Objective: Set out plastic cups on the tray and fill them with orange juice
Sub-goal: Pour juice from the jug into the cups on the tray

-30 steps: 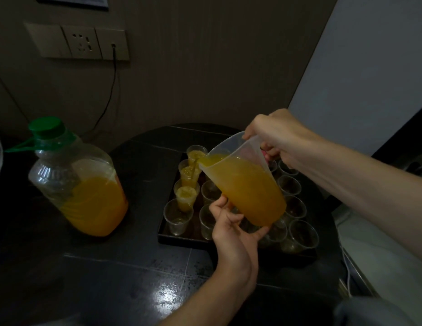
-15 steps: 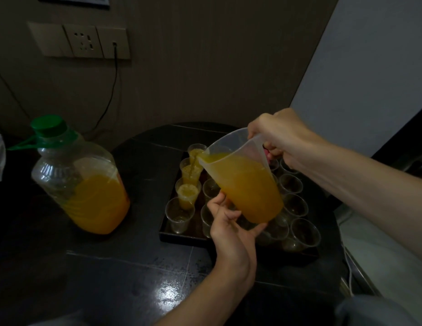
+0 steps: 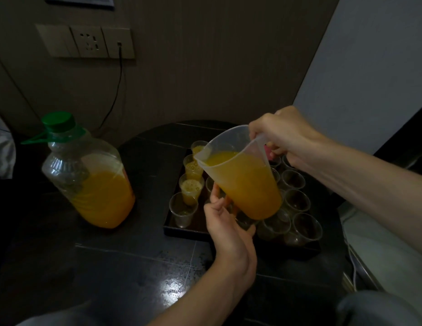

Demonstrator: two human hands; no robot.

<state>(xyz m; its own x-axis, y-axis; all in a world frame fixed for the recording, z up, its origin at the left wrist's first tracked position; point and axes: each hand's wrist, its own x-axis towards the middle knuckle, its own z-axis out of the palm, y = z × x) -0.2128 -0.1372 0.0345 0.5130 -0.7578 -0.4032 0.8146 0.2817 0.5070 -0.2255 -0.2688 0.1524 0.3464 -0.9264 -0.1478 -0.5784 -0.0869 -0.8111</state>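
The jug (image 3: 243, 182) has tipped back a little in the right grip (image 3: 283, 135), its spout lifted. The thin stream of juice that ran into the second cup from the back (image 3: 193, 168) has stopped, and that cup now stands nearly full.

Right hand (image 3: 283, 135) has the clear jug (image 3: 243, 182) by its handle, tipped left with the spout over the left row of cups (image 3: 193, 167). Left hand (image 3: 229, 227) cradles the jug's bottom, fingers and thumb curled round it. Jug's well over half full of orange juice. On the black tray (image 3: 181, 229), three cups in that row have juice, the front cup (image 3: 183, 209) only a bit at the bottom. Big green-capped bottle (image 3: 87, 180) stands on the dark table (image 3: 134, 267) left of the tray, roughly half full.
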